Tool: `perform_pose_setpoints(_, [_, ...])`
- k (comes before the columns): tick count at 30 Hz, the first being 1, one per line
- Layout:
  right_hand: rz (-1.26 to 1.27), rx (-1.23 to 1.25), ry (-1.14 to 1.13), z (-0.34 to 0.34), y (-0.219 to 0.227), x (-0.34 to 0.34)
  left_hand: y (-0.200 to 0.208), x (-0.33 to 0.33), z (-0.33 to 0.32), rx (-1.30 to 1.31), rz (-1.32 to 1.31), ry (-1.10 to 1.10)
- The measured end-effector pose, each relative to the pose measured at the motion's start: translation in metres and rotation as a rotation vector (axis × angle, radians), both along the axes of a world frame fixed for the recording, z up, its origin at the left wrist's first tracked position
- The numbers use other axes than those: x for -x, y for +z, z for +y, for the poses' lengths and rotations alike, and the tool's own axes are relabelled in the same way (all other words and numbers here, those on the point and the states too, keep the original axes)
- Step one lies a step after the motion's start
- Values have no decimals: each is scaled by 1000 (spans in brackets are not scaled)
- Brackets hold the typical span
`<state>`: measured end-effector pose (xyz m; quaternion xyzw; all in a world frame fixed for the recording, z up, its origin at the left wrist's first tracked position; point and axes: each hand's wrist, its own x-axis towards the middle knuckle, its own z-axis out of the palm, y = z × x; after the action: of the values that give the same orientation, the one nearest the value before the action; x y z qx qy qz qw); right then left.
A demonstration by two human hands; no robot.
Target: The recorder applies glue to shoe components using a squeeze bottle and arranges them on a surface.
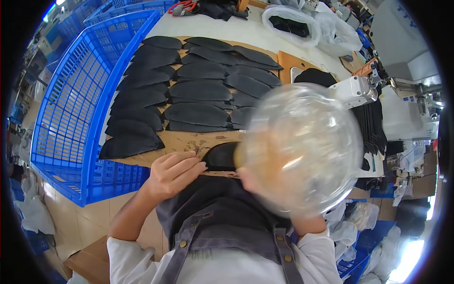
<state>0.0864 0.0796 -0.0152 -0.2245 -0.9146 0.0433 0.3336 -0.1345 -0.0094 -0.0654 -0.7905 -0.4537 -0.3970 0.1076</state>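
My left hand [176, 173] lies at the near edge of the brown board [184, 141]. Its bent fingers press on the left end of a dark, curved flat piece [221, 156], whose right part is hidden. A large, round, clear plastic thing [307, 146], smeared by motion, covers most of my right hand [248, 181]. Only a blurred part of that hand shows at the plastic's left rim, beside the dark piece; what it holds is hidden. Rows of overlapping black curved pieces [196, 90] cover the board beyond my hands.
A blue plastic crate [90, 104] stands left of the board. A white-and-grey machine [354, 91] stands at the right, with black strips [370, 123] hanging below it. Clear plastic bags [331, 33] and red-handled scissors [183, 7] lie at the back.
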Motion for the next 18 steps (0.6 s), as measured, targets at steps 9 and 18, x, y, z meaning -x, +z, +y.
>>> perform_pose_setpoints(9, [565, 365, -549, 19, -6, -115, 40, -14, 16, 319, -98, -7])
perform_pose_setpoints(18, [1008, 931, -114, 3, -17, -100, 55, -79, 78, 564, 191, -200])
